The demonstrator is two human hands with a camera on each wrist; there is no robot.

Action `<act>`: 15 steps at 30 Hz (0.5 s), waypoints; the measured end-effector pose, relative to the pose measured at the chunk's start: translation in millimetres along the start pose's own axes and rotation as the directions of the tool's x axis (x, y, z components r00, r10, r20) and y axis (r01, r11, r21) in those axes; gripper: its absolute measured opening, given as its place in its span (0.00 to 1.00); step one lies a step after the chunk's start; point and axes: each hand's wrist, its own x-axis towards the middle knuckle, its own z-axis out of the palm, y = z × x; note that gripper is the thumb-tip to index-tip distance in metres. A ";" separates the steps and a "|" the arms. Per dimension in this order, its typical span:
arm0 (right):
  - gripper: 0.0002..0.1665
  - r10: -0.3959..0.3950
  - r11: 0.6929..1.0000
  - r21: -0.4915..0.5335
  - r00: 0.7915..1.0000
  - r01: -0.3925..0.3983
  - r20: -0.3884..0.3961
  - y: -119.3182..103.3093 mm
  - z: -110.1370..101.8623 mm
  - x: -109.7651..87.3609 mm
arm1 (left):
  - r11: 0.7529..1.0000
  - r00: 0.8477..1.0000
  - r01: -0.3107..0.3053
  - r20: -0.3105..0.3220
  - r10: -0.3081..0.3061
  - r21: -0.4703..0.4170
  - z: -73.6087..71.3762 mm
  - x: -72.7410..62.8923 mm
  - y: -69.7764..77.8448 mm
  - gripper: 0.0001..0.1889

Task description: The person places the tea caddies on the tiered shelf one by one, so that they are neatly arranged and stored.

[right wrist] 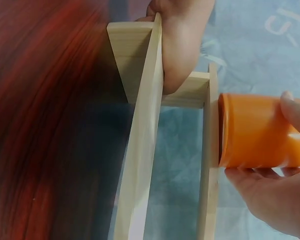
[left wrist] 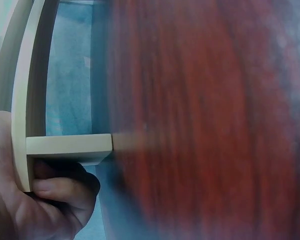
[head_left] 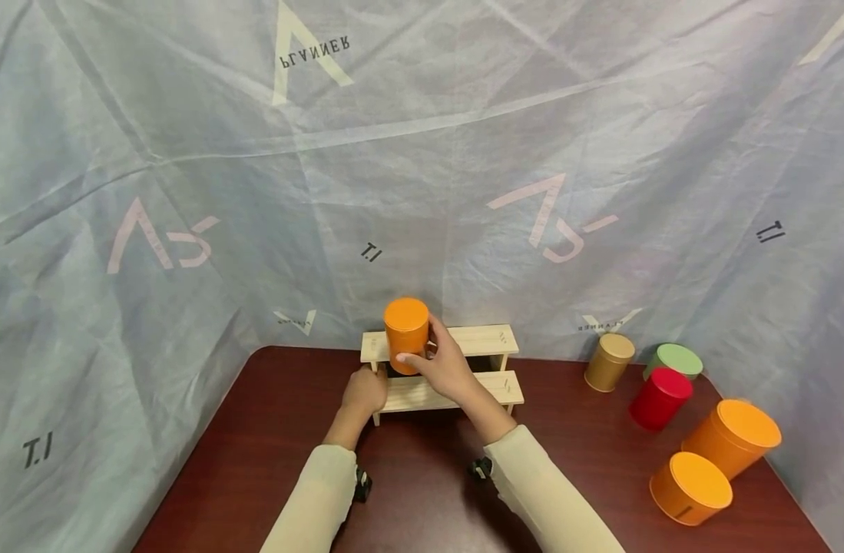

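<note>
A two-tier pale wooden shelf (head_left: 477, 338) stands on the table near the back cloth. My left hand (head_left: 366, 390) grips the left end of its lower board, with fingers curled under the board (left wrist: 20, 100) beside the leg. In my right hand (head_left: 449, 370) is an orange canister (head_left: 408, 330), held upright between thumb and fingers at the left part of the upper board. The right wrist view has the canister's base (right wrist: 226, 130) right at the upper board (right wrist: 210, 150); whether they touch I cannot tell.
At the right of the dark red table (head_left: 422, 491) stand a gold canister (head_left: 610, 361), a light green one (head_left: 676, 358), a red one (head_left: 660, 399), a large orange one (head_left: 729, 438) and a shorter orange one (head_left: 691, 489). Grey printed cloth (head_left: 422, 192) hangs behind and at the sides.
</note>
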 end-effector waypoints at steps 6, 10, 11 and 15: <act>0.52 -0.002 0.999 -0.047 1.000 0.003 0.015 5.3 5.4 8.3 | 0.999 1.000 0.019 -0.006 -0.019 -0.032 1.0 -0.9 0.5 0.29; 0.53 -0.010 0.999 -0.050 1.000 0.010 0.002 8.4 9.4 11.2 | 1.000 1.000 0.011 -0.011 -0.011 -0.011 0.8 -1.2 1.0 0.30; 0.54 -0.011 0.999 -0.051 1.000 0.011 -0.004 9.2 10.7 11.6 | 1.000 1.000 0.006 -0.012 -0.006 -0.005 0.5 -1.2 1.0 0.30; 0.55 -0.020 0.999 -0.031 1.000 0.019 -0.017 13.6 17.0 13.8 | 1.000 1.000 0.002 -0.014 -0.001 0.022 0.0 -0.8 0.4 0.30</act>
